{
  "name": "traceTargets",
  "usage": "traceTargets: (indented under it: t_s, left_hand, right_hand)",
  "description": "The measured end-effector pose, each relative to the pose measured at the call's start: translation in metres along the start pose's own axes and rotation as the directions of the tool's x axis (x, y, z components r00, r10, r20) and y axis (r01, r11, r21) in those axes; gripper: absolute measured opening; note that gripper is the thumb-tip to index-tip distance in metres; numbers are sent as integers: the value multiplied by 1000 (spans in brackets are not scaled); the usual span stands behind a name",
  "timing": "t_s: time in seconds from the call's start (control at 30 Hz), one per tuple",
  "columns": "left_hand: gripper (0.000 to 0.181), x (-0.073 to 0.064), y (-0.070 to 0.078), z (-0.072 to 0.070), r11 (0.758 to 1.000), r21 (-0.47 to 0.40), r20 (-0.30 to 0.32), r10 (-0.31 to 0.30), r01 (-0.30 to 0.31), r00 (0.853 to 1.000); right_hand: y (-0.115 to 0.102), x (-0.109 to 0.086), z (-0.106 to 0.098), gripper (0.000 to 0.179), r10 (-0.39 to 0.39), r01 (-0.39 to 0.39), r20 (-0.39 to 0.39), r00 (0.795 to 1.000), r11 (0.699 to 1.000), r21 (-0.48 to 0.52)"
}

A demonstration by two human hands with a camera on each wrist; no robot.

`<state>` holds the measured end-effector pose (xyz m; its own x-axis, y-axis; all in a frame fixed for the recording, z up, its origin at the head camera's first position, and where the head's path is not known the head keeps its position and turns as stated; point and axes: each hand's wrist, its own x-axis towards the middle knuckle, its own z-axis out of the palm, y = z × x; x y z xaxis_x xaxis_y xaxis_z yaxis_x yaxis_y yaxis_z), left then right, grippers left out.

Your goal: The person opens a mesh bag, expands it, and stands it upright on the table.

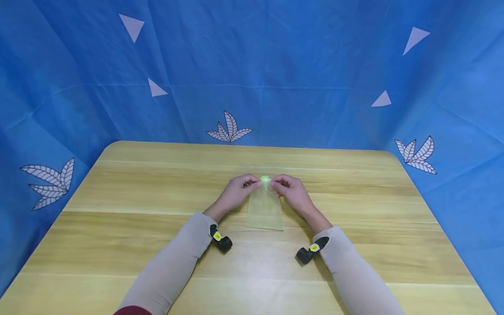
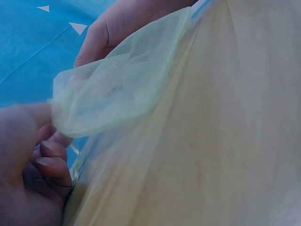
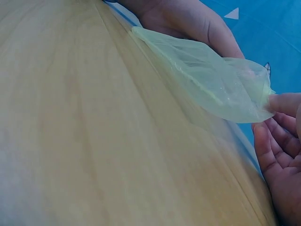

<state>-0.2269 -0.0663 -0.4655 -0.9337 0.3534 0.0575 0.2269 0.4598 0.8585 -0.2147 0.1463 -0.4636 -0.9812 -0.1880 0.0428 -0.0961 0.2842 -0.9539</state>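
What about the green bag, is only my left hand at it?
No, the left hand and right hand are both at the gathered end of the green bag.

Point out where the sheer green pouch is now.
In the head view, the sheer green pouch is slightly right of and below centre, over the wooden table, its gathered top between the left hand and right hand.

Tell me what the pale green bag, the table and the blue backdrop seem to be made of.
Table: wood or wood-look laminate, smooth, faintly glossy, with visible grain and soft glare.

Bag: probably organza or similar fine mesh, sheer, since the table shows through.

Backdrop: likely printed fabric, slight sheen, judging by its folds.
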Motion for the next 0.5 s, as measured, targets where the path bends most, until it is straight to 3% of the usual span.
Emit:
traceTargets:
  t_s: [0.5]
  left_hand:
    - [23, -1, 0, -2, 1000, -6, 1, 6, -6, 1000]
  right_hand:
    - [-4, -1, 0, 19, 18, -19, 11, 1000, 1000, 5]
